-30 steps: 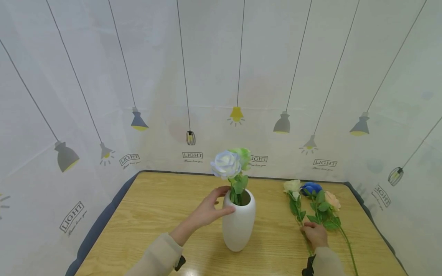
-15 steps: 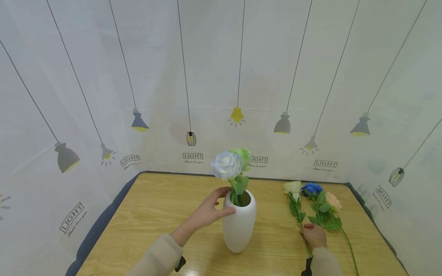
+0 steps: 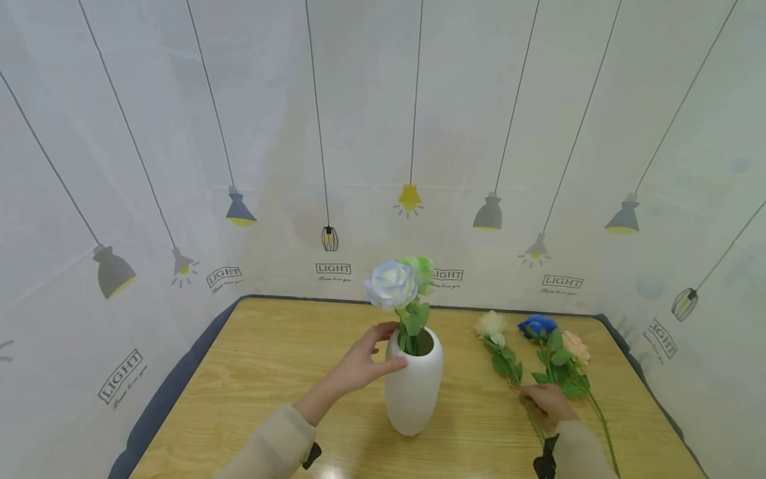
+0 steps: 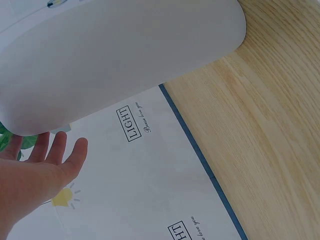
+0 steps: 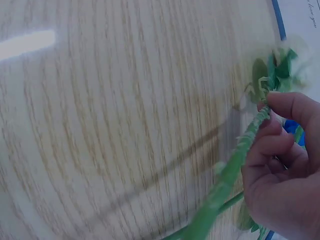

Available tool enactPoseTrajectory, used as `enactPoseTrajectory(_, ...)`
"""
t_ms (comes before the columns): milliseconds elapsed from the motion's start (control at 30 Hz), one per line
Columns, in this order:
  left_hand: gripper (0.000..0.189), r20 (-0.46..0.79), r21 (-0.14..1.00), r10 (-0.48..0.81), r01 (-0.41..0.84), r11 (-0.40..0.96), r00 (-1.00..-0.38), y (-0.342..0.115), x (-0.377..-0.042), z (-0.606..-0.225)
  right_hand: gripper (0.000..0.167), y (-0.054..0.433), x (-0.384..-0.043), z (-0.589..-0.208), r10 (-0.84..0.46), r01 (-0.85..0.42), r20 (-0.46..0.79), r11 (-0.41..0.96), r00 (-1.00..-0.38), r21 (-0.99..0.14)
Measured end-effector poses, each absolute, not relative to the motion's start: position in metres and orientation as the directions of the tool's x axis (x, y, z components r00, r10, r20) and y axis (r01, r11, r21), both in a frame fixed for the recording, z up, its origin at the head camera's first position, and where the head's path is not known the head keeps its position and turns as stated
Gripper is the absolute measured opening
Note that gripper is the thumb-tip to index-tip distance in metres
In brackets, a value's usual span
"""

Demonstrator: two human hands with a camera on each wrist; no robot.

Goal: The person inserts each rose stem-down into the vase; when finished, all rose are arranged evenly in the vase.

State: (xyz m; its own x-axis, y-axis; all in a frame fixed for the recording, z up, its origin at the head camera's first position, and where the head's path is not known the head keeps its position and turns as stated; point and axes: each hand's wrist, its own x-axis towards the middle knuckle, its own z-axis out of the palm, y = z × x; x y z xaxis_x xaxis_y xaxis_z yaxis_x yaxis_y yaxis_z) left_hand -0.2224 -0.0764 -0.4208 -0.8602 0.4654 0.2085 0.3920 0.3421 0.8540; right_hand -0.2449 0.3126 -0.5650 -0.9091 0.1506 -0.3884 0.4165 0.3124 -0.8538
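Observation:
A white vase (image 3: 414, 396) stands upright on the table, holding a pale lavender-white rose (image 3: 391, 285) and a green flower (image 3: 423, 273). My left hand (image 3: 365, 359) grips the vase near its mouth, thumb on the near side and fingers round the far side; the left wrist view shows those fingers (image 4: 57, 150) along the vase wall. At the right, my right hand (image 3: 547, 402) pinches the green stem (image 5: 227, 172) of a cream-white rose (image 3: 492, 324) between thumb and fingers. In the right wrist view the stem casts a shadow on the wood.
A blue rose (image 3: 538, 325) and a peach rose (image 3: 576, 347) lie on the wooden table (image 3: 269, 359) just right of my right hand, leaves overlapping. A dark edge (image 3: 311, 301) borders the table, and a white cloth (image 3: 359, 133) printed with lamps hangs behind it.
The cream-white rose's head has swung left, away from the blue rose, as my right hand shifts slightly with its stem. My left hand and the vase stay where they were.

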Motion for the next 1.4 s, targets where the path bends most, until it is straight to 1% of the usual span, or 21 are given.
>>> enactPoseTrajectory(100, 0.061, 0.204, 0.852, 0.464, 0.390, 0.349, -0.862, -0.076, -0.224, -0.423, 0.015, 0.313, -0.243, -0.561, 0.115, 0.415, -0.399, 0.312, -0.910, -0.855)
enactPoseTrajectory(267, 0.059, 0.213, 0.857, 0.477, 0.398, 0.328, -0.853, -0.075, -0.211, -0.402, 0.017, 0.312, -0.243, -0.553, 0.054, 0.377, -0.381, 0.326, -0.923, -0.867)
enactPoseTrajectory(333, 0.059, 0.211, 0.860, 0.482, 0.396, 0.322, -0.850, -0.075, -0.206, -0.394, 0.020, 0.310, -0.244, -0.549, 0.028, 0.348, -0.357, 0.316, -0.933, -0.883)
enactPoseTrajectory(400, 0.058, 0.200, 0.866, 0.480, 0.383, 0.320, -0.854, -0.075, -0.205, -0.391, 0.028, 0.307, -0.245, -0.543, -0.003, 0.311, -0.327, 0.303, -0.945, -0.901)
enactPoseTrajectory(533, 0.058, 0.200, 0.867, 0.481, 0.383, 0.318, -0.854, -0.075, -0.203, -0.389, 0.041, 0.301, -0.247, -0.530, -0.013, 0.266, -0.283, 0.303, -0.959, -0.915)
enactPoseTrajectory(800, 0.058, 0.194, 0.868, 0.476, 0.377, 0.324, -0.858, -0.074, -0.203, -0.390, 0.048, 0.294, -0.253, -0.501, -0.060, 0.145, -0.165, 0.253, -0.984, -0.957)
enactPoseTrajectory(1033, 0.058, 0.191, 0.867, 0.468, 0.372, 0.333, -0.863, -0.074, -0.204, -0.389, 0.054, 0.289, -0.256, -0.473, -0.109, 0.048, -0.074, 0.221, -0.991, -0.974)
enactPoseTrajectory(1267, 0.058, 0.189, 0.865, 0.469, 0.373, 0.335, -0.862, -0.074, -0.204, -0.390, 0.050, 0.281, -0.257, -0.453, -0.107, -0.034, 0.013, 0.197, -0.994, -0.980)
enactPoseTrajectory(1333, 0.059, 0.192, 0.866, 0.467, 0.373, 0.332, -0.863, -0.074, -0.209, -0.398, 0.048, 0.279, -0.258, -0.449, -0.114, -0.078, 0.058, 0.182, -0.992, -0.980)
enactPoseTrajectory(1400, 0.060, 0.193, 0.865, 0.465, 0.374, 0.335, -0.864, -0.075, -0.215, -0.407, 0.042, 0.278, -0.259, -0.445, -0.137, -0.147, 0.125, 0.165, -0.983, -0.975)
